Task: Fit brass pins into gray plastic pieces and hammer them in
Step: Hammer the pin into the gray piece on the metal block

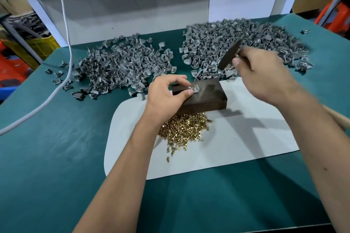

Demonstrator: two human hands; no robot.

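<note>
Left hand (166, 92) steadies upright-pinned gray piece (194, 89).

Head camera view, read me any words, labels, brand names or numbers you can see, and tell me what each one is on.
None: no readable text anywhere in this view.
Hammer: motion-blurred, no marking readable.
Block: plain dark surface, no label.
White mat and green table: unprinted.
Gray pieces and brass pins: too small to show any marks.
Background boxes and crates: blurred, nothing legible.
</note>
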